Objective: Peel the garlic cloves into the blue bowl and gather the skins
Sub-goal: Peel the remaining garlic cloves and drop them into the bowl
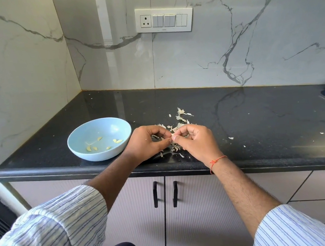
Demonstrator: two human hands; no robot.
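The small pale garlic clove [172, 136] sits between the two hands, just above the black polished stone counter [257, 117] and right of the round pale-blue bowl [84, 151]. The left hand [146, 142] has its fingers curled in around the clove from one side, and the right hand [196, 139], with a thin red thread at its wrist, pinches it from the other; most of the clove is hidden, so exactly which fingertips carry it cannot be told.

A clove like this is likely very light, firm under its skin and a little slick once bare, so it is best held by its thick middle while the nails work the skin at a tip. The skin itself should be dry, papery and brittle, tearing into flakes rather than coming away whole.

The loose white papery skins [180, 119] lie scattered on the counter under and behind the hands, a few stray bits well off to the right. Being so light, they would scatter at a breath and are probably better swept together with a flat palm than picked up singly. Several peeled yellowish cloves [117, 141] already rest in the bowl
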